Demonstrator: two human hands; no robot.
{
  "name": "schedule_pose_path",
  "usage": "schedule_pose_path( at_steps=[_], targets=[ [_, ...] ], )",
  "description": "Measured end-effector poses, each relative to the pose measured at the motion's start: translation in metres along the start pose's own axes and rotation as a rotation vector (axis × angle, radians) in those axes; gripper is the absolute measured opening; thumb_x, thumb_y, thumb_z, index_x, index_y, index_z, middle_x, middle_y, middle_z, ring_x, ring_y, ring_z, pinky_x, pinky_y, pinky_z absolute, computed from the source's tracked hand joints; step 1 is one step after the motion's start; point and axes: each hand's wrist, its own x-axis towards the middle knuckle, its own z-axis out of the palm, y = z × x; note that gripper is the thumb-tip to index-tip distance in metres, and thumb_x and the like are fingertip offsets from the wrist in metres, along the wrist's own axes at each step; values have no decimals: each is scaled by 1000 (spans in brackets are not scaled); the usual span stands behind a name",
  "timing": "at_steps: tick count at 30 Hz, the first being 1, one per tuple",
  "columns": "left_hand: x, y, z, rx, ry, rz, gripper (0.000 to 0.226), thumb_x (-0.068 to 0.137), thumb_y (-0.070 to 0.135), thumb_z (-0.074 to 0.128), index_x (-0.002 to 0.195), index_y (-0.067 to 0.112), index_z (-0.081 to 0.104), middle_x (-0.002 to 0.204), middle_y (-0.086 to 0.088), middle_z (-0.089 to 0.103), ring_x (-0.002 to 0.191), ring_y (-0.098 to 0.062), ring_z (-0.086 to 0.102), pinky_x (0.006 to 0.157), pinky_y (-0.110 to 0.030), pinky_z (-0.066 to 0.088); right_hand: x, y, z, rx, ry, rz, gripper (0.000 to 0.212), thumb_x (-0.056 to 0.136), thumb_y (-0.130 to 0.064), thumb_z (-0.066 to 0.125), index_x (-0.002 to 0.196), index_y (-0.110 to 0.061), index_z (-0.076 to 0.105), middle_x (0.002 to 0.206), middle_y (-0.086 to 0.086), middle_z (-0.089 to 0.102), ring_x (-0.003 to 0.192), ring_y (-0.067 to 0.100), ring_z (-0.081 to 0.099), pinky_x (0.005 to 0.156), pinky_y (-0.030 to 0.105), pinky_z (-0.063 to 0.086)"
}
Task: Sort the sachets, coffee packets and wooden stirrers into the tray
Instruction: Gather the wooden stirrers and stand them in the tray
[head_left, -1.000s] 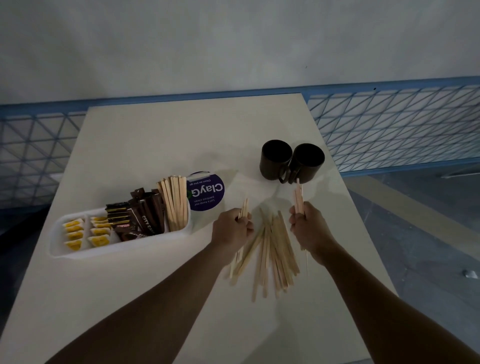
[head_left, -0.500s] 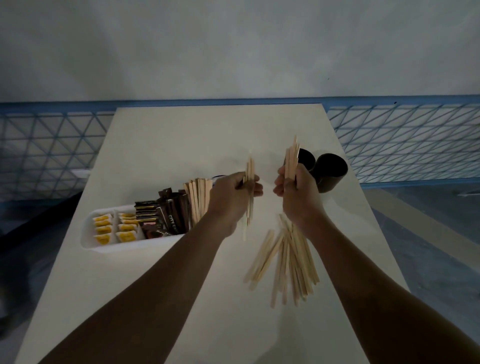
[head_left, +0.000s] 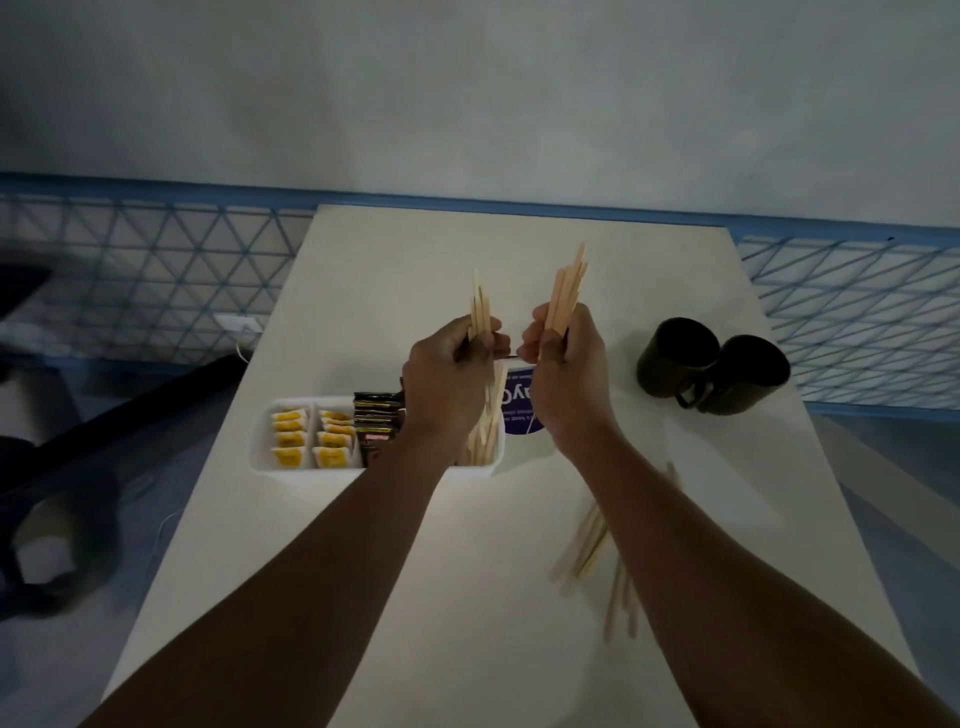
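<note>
my left hand (head_left: 452, 376) grips a few wooden stirrers (head_left: 479, 312) near the tray (head_left: 258, 449); my right hand (head_left: 569, 379) grips a thicker bundle (head_left: 566, 291). loose stirrers (head_left: 587, 545) lie on the desk (head_left: 415, 260) at four o'clock.

White tray (head_left: 291, 474): sat left of centre on the bench (head_left: 415, 260), split into compartments. Yellow sachets (head_left: 332, 441): stood in two columns in the leftmost sections. Dark coffee packets (head_left: 375, 421): stacked just right of those, partly hidden behind the left hand (head_left: 447, 374). Pale wooden stirrers (head_left: 483, 441): leaned in the tray's right end. Thin bundle (head_left: 479, 312): gripped upright in the left hand, above the tray. Thicker bundle (head_left: 567, 291): gripped in the right hand (head_left: 566, 374), tips tilted far and right. Loose stirrers (head_left: 587, 545): lay fanned flat at near right, partly hidden by the right forearm.
</note>
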Motion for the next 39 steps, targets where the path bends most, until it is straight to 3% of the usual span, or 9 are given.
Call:
schedule_pose_path(
  at_steps=[9,20,22,25,28,32,35,37,39],
  targets=[
    [-8,-39,-11,-12,58,8,22,97,7,54,97,19,72,86,4,74,85,-9,70,86,-39,57,-7,9,35,58,-49,62,27,99,4,32,101,-12,53,84,0,59,69,5,58,65,17,53],
    [-15,-59,-12,205,50,-26,14,95,14,59,95,14,72,80,4,70,73,-5,62,63,-13,46,-27,36,49,46,-42,197,26,92,10,39,90,-9,57,84,-2,63,79,12,61,69,22,51],
    [-14,-56,-12,255,41,-10,14,94,14,59,94,13,73,79,2,70,71,-8,62,62,-12,44,-29,41,49,54,-47,241,28,89,12,40,91,-9,58,87,-3,64,86,16,62,75,27,54],
    [-13,-49,-15,324,5,-5,17,92,8,56,90,13,72,75,1,69,65,-6,57,54,-5,39,-34,42,48,94,-115,332,30,76,6,46,94,-14,58,96,16,66,88,25,61,76,42,55],
    [-11,-40,-18,382,-34,-1,21,92,6,52,97,13,71,84,4,70,72,-7,60,61,-7,43,-39,47,43,-96,-210,170,21,87,7,47,93,-11,57,92,17,65,86,25,60,72,37,55],
    [-7,-31,-22,500,-63,20,18,90,6,52,87,11,69,77,0,69,72,-16,61,60,-19,39,-41,36,37,68,-209,197,17,97,-16,45,96,-11,61,87,7,65,83,15,66,70,23,57],
    [-6,-26,-26,517,-95,76,18,92,15,58,86,10,74,73,-4,71,67,-20,64,64,-24,44,-45,26,31,-454,-347,-59,20,98,-5,50,100,-21,62,92,4,64,84,0,64,70,12,46],
    [-5,-26,-27,519,-96,91,19,92,20,60,88,12,76,75,-4,73,70,-23,66,72,-28,49,-42,28,31,-541,-355,-92,29,94,-1,55,123,-7,57,117,14,62,110,20,60,84,21,39],
    [-3,-27,-27,534,-75,98,17,90,18,61,93,14,77,82,-5,75,78,-24,67,80,-31,51,-39,33,29,-563,-315,-119,38,87,1,60,125,-2,55,120,15,61,113,29,56,86,26,40]
  ],
)
